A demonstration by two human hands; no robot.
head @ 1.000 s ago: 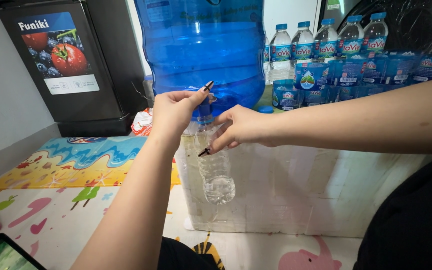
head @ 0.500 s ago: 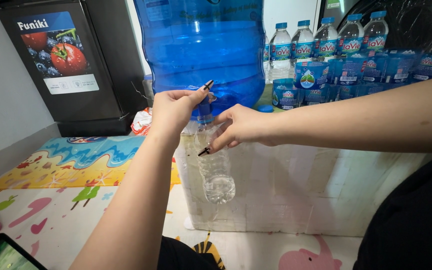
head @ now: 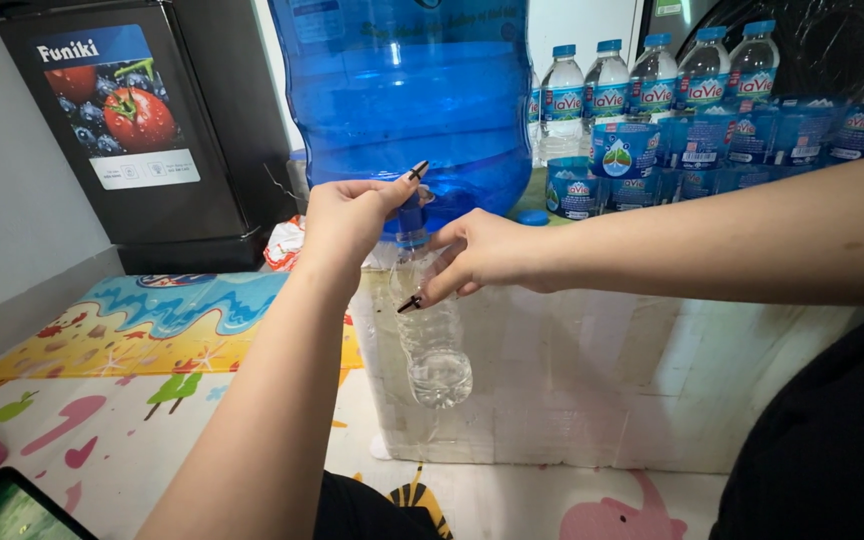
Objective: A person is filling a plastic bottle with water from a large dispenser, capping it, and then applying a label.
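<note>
The left hand [head: 352, 215] has its fingers clamped on the blue tap of a big translucent blue plastic water jug [head: 407, 100]; the right hand [head: 482, 255] has its fingers closed around a clear ribbed plastic bottle [head: 435, 345] beneath it.

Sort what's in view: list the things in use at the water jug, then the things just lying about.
In use: left hand on the blue tap of the big blue jug; right hand holding the small clear bottle under it.

Lying about: sealed water bottles, black fridge, play mat.

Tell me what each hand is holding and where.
Right hand holds the small clear bottle near its neck; left hand pinches the blue tap.
</note>
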